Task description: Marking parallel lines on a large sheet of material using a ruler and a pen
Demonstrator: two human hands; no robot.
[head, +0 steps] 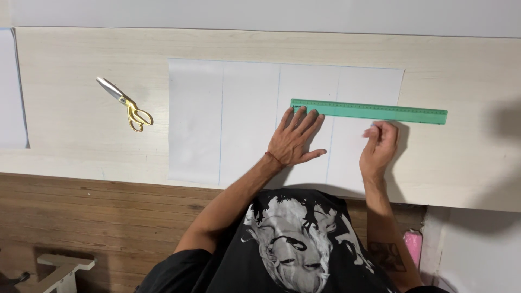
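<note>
Head view, one frame.

Item: white paper sheet (249, 119), lying flat on a pale wooden board (81, 146); several faint vertical lines are already ruled across it, spaced evenly.

Item: green ruler (369, 111), laid horizontally across the sheet's right half, its right end jutting past the paper edge onto the board. Its placement crosses the vertical lines, apparently for marking or measuring along them.

Item: left hand (293, 142), open flat with fingers spread, palm on the paper and fingertips touching the ruler's left end; it grasps nothing and seems to pin sheet and ruler against slipping.

Item: right hand (378, 146), fingers curled together just below the ruler's middle, as for a pen; whether it holds one cannot be told.

Item: scissors (126, 104), gold handles, closed, lying well apart to the left, untouched.

Item: second white sheet (12, 92), at the far left edge.
</note>
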